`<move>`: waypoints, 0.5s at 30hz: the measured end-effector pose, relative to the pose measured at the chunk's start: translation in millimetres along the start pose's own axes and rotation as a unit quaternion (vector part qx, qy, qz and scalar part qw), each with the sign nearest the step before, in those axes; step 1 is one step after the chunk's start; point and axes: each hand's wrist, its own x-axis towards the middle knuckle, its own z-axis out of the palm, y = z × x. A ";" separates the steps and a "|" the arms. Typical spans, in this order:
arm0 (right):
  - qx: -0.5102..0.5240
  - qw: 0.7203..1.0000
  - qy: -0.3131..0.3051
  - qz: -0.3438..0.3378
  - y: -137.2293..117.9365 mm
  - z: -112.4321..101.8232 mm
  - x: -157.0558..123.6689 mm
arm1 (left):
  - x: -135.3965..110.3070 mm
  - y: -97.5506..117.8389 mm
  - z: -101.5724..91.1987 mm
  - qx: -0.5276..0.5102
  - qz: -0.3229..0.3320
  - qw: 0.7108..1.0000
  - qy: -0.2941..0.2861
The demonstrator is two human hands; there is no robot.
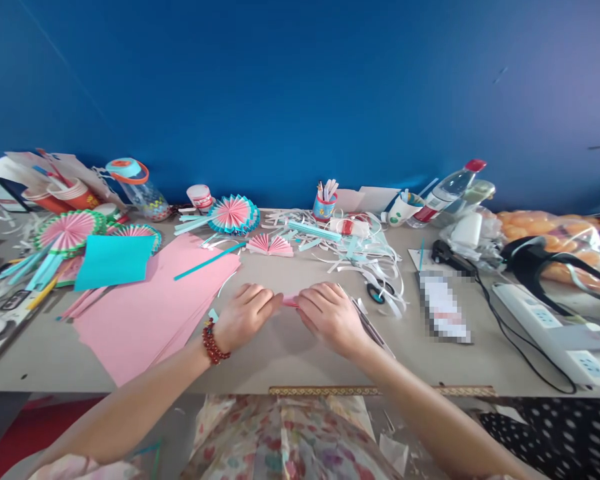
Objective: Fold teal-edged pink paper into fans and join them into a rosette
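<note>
Pink paper (291,301) is pinched in the grip of left hand (247,315) and right hand (330,317); a fan (270,246) is positioned beyond, at 11 o'clock.

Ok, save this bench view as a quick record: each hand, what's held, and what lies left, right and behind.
Left hand: gripping one end of narrow pink piece
Right hand: gripping its other end
Held piece: mostly hidden by the fingers
Left wrist: beaded bracelet
Left side: pink sheets, turquoise sheet
Beyond hands: pink paper fan, pen cup
Right side: white power strip
Backdrop: blue wall
</note>
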 end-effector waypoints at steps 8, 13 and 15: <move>-0.029 0.999 0.012 -0.021 3.2 21.2 -26.6 | -14.5 0.5 10.7 -0.019 -0.007 0.999 -0.028; -0.010 0.998 -0.036 -0.047 -1.9 32.6 -44.0 | -30.1 9.8 22.9 -0.052 0.014 0.995 -0.089; 0.008 0.999 -0.031 -0.038 -3.0 35.4 -46.5 | -31.9 11.1 24.4 -0.070 0.005 0.993 -0.096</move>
